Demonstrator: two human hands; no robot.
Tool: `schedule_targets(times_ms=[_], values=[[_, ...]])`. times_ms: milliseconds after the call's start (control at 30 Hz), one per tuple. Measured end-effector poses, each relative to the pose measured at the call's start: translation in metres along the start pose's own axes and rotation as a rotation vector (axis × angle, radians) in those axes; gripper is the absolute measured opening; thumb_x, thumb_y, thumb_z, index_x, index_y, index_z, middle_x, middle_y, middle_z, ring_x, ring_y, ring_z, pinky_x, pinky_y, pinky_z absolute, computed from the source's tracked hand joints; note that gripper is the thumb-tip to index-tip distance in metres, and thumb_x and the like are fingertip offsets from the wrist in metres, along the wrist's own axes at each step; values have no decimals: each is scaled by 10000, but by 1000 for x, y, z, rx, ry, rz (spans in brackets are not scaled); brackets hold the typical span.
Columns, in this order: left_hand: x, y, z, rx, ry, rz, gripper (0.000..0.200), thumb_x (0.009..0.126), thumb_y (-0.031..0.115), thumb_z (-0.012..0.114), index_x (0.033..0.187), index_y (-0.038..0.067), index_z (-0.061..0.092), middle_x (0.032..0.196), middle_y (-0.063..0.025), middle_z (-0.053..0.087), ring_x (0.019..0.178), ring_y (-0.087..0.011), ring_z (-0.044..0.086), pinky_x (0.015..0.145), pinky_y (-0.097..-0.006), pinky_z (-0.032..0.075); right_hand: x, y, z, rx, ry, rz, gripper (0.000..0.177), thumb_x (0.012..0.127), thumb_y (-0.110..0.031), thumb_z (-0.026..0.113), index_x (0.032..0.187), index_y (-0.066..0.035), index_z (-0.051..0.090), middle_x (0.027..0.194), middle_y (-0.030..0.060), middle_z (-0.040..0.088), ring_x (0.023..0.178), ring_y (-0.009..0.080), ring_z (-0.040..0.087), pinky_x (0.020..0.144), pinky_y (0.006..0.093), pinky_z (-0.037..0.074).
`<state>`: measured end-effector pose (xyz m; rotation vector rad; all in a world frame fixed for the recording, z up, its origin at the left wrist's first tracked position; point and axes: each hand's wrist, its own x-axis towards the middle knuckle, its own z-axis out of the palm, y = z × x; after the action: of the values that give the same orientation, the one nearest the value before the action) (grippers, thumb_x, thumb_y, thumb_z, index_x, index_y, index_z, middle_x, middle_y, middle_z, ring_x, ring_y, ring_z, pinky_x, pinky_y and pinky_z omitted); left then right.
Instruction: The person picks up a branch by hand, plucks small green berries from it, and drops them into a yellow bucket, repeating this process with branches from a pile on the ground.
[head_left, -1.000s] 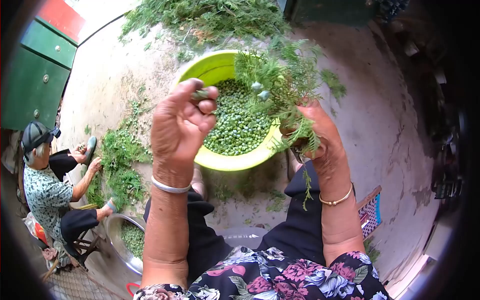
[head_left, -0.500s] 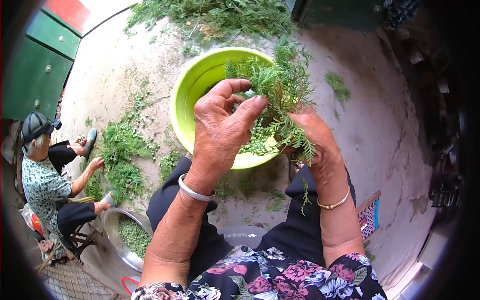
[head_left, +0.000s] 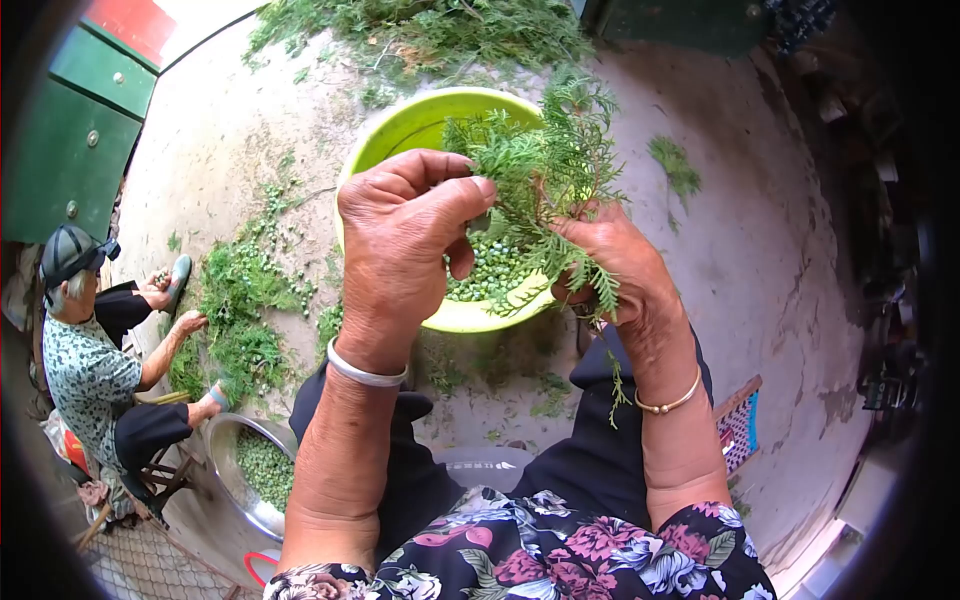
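Note:
Above a yellow-green tub point(head_left: 375, 140), my right hand point(head_left: 625, 260) is closed round the stems of a leafy green sprig point(head_left: 570, 160). My left hand point(head_left: 410, 240) is at the sprig's left side, thumb and index finger pinched together at the leaf edge; what lies between the fingertips is too small to make out. Small round green berries point(head_left: 495, 268) lie in the tub below both hands.
At the left a seated person point(head_left: 90, 370) reaches toward cut greenery point(head_left: 245, 290) on the floor. A metal basin point(head_left: 230, 480) of berries stands beside them. More branches point(head_left: 440, 30) lie beyond the tub.
My left hand has moved left, away from the sprig's middle, and its thumb and index finger have come closer together. My right hand still holds the sprig.

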<state>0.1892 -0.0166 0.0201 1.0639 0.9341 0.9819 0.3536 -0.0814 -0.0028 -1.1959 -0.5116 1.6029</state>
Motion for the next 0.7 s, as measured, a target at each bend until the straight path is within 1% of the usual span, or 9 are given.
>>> schedule_targets(times_ms=[100,167,200,233,300,433,533,633,700], values=[[13,4,-24,-97,53,94,109,780,32,633,851,-49,642,685,-79,615,470,-76,518,368,-202,417,0,3,-14,-39,-8,-13,235,893,-112,594,1097,0,566,867,65,634,610,87,607,391,194,460],[27,8,-46,-296,117,94,89,799,35,631,833,-46,644,701,-86,622,558,-81,554,405,-200,442,7,17,-46,-331,-87,-192,163,903,-111,565,1031,-10,576,791,45,606,578,73,580,397,184,437],[26,9,-45,-297,113,96,89,799,35,631,833,-46,644,701,-86,622,558,-81,554,405,-200,442,-10,4,-23,350,62,13,151,926,-147,502,970,-25,581,696,6,542,516,58,489,400,206,369],[24,11,-43,-233,108,70,98,813,35,620,852,-50,648,711,-86,628,584,-88,561,448,-204,457,-9,8,-28,348,62,9,151,926,-147,502,970,-25,581,696,6,542,516,58,489,400,206,369],[21,7,-38,-173,107,45,107,827,34,610,871,-54,652,720,-87,634,610,-94,568,492,-208,472,-4,16,-42,673,-366,-7,200,938,-181,448,968,-35,581,664,-14,488,489,58,375,440,212,282],[18,-3,-28,283,50,183,202,832,48,593,983,-77,645,789,-140,669,672,-168,629,670,-259,495,-9,17,-42,695,-290,106,223,938,-231,453,969,-55,586,652,-21,447,511,65,317,478,218,243],[18,-8,-25,960,201,553,292,767,113,679,974,-87,631,794,-187,665,709,-208,650,680,-308,508,-8,22,-41,884,-354,108,217,928,-230,494,981,-38,579,676,-7,456,555,72,344,513,222,271],[9,-15,-13,787,113,396,244,830,115,657,977,-80,644,797,-102,673,694,-109,609,618,-252,492,-2,15,-30,806,-429,-96,225,916,-212,538,1016,-12,563,708,24,481,582,92,380,558,244,328],[0,-21,-2,637,-98,215,193,860,112,636,939,-63,648,787,-78,658,663,-107,594,610,-228,491,8,7,-27,684,-128,-227,224,898,-167,574,1042,2,542,769,64,530,608,122,452,587,280,389]])
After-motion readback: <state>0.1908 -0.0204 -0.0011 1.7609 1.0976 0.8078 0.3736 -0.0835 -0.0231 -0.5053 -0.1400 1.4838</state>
